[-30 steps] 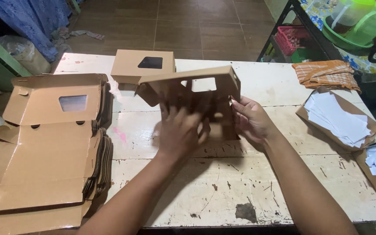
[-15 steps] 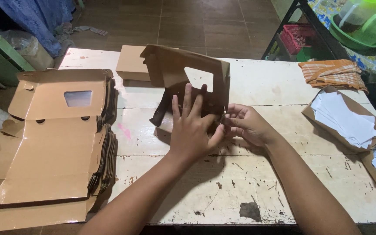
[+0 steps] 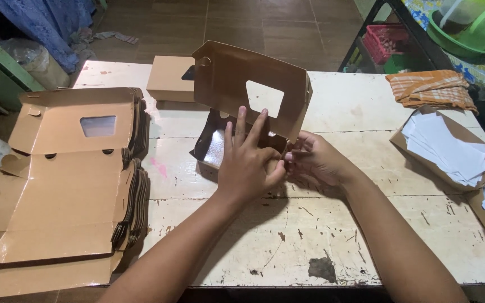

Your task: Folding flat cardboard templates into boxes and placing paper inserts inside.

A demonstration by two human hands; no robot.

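A brown cardboard box [image 3: 237, 84] with a window cut-out in its raised lid stands half-folded at the table's middle. My left hand [image 3: 248, 160] presses flat against its near wall, fingers spread upward. My right hand [image 3: 312, 160] pinches the box's right near corner, fingertips close to my left thumb. The box's shiny inner base shows at the left of my left hand.
A stack of flat box blanks [image 3: 68, 179] with windows lies at the left. A finished closed box [image 3: 169, 78] sits at the back. A box of white paper sheets [image 3: 450, 148] and an orange cloth [image 3: 430, 90] are at the right. The worn white table [image 3: 310, 241] has bare room near me.
The box has been turned and set down on the table with its lid raised upright; both hands have moved down to its near wall and corner.
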